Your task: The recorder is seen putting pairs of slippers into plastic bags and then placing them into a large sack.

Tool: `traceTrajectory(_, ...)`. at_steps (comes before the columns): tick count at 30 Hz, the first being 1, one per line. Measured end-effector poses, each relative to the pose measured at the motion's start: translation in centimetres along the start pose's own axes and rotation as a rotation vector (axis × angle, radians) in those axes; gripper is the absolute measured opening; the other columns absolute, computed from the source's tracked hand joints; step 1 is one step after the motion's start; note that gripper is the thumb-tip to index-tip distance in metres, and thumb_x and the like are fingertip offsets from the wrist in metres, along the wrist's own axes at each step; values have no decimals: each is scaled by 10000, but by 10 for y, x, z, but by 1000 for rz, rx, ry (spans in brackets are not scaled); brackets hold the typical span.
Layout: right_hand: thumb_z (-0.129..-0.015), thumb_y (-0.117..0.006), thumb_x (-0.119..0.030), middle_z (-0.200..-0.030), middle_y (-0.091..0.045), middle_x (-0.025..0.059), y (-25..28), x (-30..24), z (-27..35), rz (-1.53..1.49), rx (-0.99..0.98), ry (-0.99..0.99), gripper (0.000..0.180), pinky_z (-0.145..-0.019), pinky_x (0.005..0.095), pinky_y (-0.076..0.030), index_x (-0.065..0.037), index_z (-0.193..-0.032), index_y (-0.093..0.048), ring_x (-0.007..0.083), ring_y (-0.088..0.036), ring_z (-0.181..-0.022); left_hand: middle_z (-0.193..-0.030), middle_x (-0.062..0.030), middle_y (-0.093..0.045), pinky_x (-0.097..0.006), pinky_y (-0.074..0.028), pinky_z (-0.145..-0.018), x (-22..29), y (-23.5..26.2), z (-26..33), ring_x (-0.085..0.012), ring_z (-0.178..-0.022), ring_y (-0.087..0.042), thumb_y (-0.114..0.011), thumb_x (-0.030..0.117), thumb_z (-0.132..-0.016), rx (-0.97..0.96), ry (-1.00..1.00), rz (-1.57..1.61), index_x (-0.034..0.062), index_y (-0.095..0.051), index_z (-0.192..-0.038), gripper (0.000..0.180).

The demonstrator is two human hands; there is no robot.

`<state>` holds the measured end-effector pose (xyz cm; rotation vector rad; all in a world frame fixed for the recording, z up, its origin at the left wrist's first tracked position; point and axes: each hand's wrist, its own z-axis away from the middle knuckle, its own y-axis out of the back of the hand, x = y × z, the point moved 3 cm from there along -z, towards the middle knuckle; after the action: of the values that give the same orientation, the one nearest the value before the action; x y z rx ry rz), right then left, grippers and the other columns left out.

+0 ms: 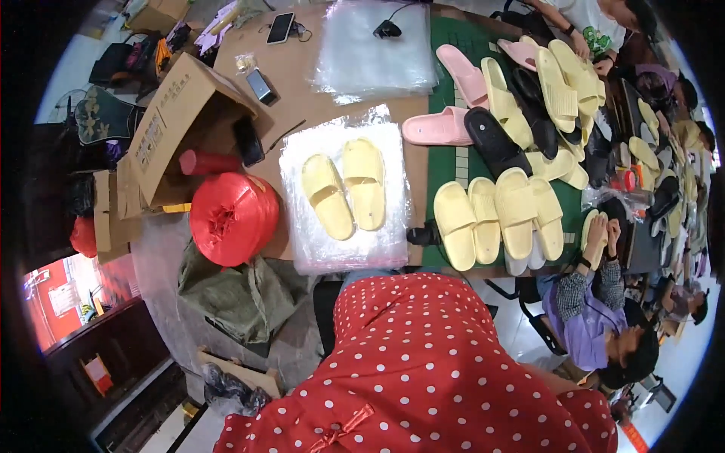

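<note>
Neither of my hands shows in the head view; only my red polka-dot garment (415, 332) fills the lower middle. In front of me, a pair of pale yellow slide slippers, the left one (328, 198) and the right one (368, 196), lies side by side, soles down. Under them is a stack of clear plastic bags (347, 255). To their right, several more yellow slippers (516, 215) stand in a row on a green mat (442, 167). Behind that row are pink slippers (438, 126) and a black slipper (495, 143), partly overlapping.
A red twine roll (245, 226) sits left of the bags, by an open cardboard box (177, 113). Farther back lie more clear bags (362, 57), a small black device (387, 29) and a phone (280, 28). At right, another person's hands (598, 234) hold a yellow slipper.
</note>
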<state>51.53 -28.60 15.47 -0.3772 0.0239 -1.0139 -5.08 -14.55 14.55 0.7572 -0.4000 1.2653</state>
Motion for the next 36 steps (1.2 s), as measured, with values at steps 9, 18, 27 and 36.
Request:
traceTrajectory(9,-875,-615,-474,-710,-627,12,36,-16,4,99,12,32,426,-530,292,-403,-65,-814,-715,117,-511,-589,-824,-48,-616,-293,-451,-733,-15,-9,-10,-137,-760,-567,-535,222,-925,-137,-78,-233,70,-618,-971,179)
traceTrajectory(18,-877,-616,-475,-709,-636,17,52,-22,13,161,2,41,437,-537,295,-406,-55,-802,-714,117,-515,-586,-884,-63,-632,-326,-459,-787,-26,-7,-16,-163,-827,-584,-561,245,-892,-306,-125,-493,86,-640,-1009,213)
traceTrajectory(27,-879,-617,-476,-708,-646,23,45,-20,18,127,11,69,449,-543,298,-410,-46,-790,-713,116,-519,-584,-944,-79,-647,-360,-468,-841,-17,-7,-54,-190,-894,-602,-587,268,-858,-542,-223,-802,101,-661,-1048,263)
traceTrajectory(36,-881,-617,-477,-707,-655,28,-22,12,19,-17,-8,81,462,-549,301,-414,-37,-778,-713,116,-523,-581,-942,-125,-642,-440,-472,-780,121,-80,-109,-294,-930,-621,-639,278,-790,-299,-547,-1672,108,-693,-880,200)
